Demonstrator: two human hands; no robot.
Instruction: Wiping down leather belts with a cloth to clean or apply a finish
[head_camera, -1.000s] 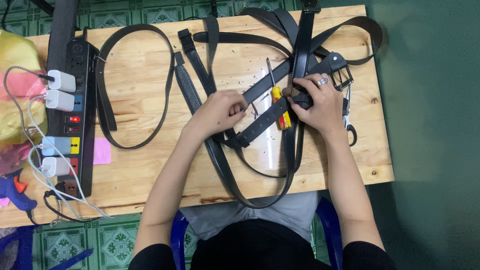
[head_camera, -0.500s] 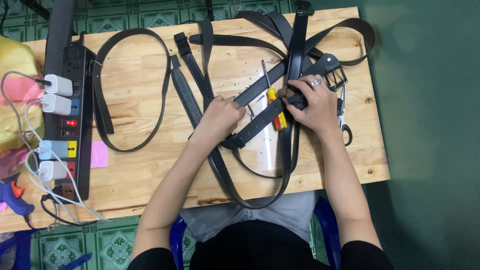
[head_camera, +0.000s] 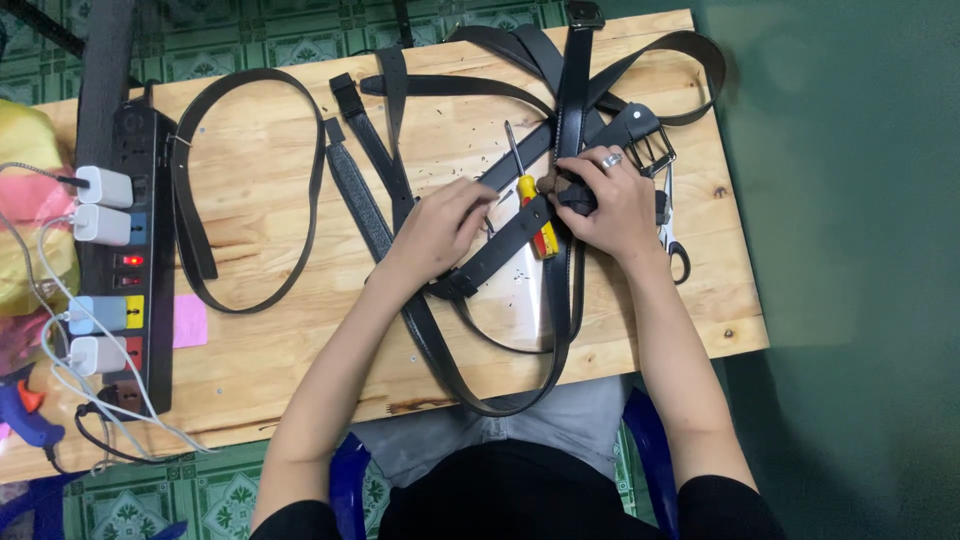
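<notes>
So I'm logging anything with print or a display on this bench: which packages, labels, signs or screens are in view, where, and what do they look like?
Pink paper slip: flat on the wooden table, just right of the power strip; small, rectangular.
Coloured tags on the black power strip, left edge of table: small blue and yellow squares beside the sockets.
Yellow and pink plastic bags: far left, crumpled.
No screens or signs.

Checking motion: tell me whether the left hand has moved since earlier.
Yes, slightly: the left hand edged right, closer to the yellow-handled screwdriver.
</notes>
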